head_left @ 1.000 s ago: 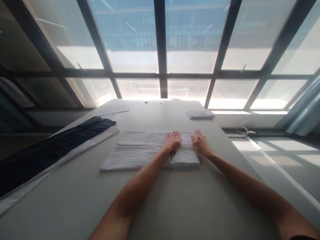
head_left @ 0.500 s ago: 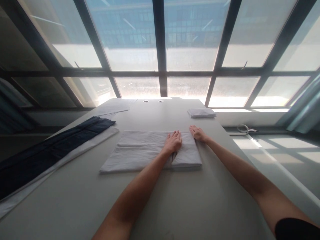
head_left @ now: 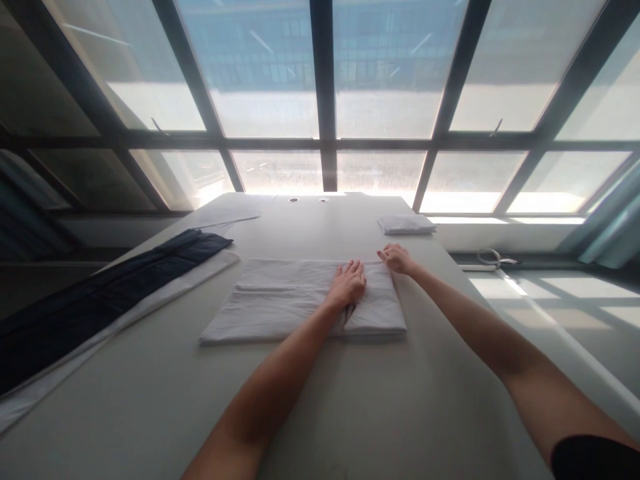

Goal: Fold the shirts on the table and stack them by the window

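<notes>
Reaching from mid-cloth to the far right corner of the white cloth point(head_left: 300, 300), the right hand point(head_left: 397, 259) curls to pinch it; the left hand point(head_left: 347, 285) stays pressed flat, fingers together.

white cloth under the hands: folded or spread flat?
Partly folded: the white cloth has its right end doubled over, a thicker layered block under the left hand.

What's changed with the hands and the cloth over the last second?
The right hand slid off the folded part of the white cloth to its far right corner. The left hand stayed flat on the fold, and the cloth kept its shape.
</notes>
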Action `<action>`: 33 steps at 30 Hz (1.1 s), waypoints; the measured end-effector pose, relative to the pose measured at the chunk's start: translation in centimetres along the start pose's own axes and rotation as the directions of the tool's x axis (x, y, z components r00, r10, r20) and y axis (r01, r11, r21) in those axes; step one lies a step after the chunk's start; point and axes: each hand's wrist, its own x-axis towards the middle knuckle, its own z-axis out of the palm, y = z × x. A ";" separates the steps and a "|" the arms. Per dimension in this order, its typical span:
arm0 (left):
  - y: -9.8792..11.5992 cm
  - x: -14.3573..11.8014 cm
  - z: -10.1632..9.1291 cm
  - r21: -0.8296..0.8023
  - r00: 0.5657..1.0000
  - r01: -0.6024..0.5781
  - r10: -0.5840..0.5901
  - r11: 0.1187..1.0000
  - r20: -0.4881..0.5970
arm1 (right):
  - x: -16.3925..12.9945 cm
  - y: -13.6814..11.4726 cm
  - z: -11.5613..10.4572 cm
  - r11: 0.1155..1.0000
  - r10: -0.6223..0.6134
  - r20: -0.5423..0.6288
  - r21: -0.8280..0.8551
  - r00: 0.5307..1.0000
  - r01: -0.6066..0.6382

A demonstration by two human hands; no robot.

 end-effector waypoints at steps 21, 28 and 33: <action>-0.9 1.5 0.2 -0.176 0.997 0.074 -0.076 0.982 -0.006 | -19.1 -10.5 5.1 0.977 -0.163 0.028 -0.131 0.986 0.166; 0.0 0.6 -2.2 -0.217 0.982 0.035 -0.073 0.976 -0.173 | -21.3 -12.7 3.3 0.941 -0.146 0.154 -0.285 0.977 0.185; 1.0 -0.7 -0.8 -0.112 0.989 -0.137 0.142 0.984 0.040 | -22.1 -14.1 2.8 0.917 -0.214 0.194 -0.298 0.957 0.265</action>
